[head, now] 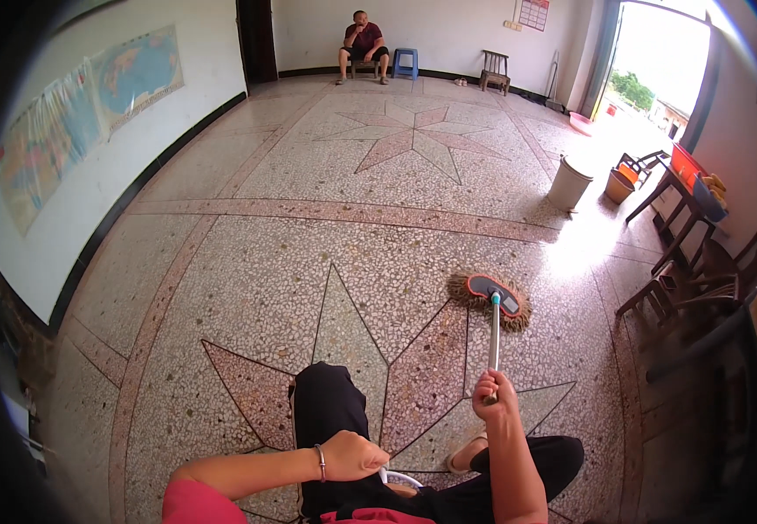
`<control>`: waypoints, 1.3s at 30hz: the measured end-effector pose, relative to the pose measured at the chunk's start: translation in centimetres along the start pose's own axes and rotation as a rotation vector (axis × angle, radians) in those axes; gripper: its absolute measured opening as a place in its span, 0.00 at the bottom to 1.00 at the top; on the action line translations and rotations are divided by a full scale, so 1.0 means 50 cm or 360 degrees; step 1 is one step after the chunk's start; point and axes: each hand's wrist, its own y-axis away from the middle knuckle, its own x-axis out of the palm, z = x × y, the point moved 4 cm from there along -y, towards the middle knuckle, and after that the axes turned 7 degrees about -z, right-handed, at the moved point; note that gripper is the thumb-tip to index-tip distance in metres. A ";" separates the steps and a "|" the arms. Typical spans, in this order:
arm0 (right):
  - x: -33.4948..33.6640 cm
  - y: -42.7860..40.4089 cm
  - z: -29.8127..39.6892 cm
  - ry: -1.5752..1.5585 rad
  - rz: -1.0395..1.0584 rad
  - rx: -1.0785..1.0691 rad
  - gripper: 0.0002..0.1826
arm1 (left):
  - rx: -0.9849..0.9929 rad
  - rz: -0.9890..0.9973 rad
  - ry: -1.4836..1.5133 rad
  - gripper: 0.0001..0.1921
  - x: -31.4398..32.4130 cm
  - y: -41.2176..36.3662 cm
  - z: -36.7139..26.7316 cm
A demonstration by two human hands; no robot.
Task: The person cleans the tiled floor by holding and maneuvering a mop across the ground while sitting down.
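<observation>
My right hand (496,395) is wrapped around the metal handle (495,334) of a flat mop. The mop head (493,298), brown fringe under a grey plate with orange trim, lies on the terrazzo floor ahead and to the right. Bent across my lap, my left hand (354,456) has its fingers curled and wears a bracelet (321,462) at the wrist. Just under those fingers shows a white curved edge (405,480), mostly hidden; whether the hand grips it is unclear. My dark-trousered legs are spread, with a light shoe (467,453) beside the right forearm.
A person (365,42) sits by the far wall next to a blue stool (405,63). A pale bin (570,183) and brown bucket (619,186) stand right, before a table (680,190) holding basins. Chairs (686,288) line the right side. The doorway (660,72) is bright.
</observation>
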 end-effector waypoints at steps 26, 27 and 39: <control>-0.127 0.000 0.124 -0.0134 -0.0027 -0.0321 0.20 | 0.0229 0.0757 -0.0504 0.13 0.314 0.003 -0.004; -0.148 -0.001 0.095 -0.0142 -0.0003 -0.0352 0.19 | 0.0283 0.0700 -0.0601 0.12 0.333 0.014 0.000; -0.196 0.175 -0.315 0.0573 -0.0279 0.0103 0.15 | 0.1445 0.0330 -0.5740 0.25 0.509 0.019 0.066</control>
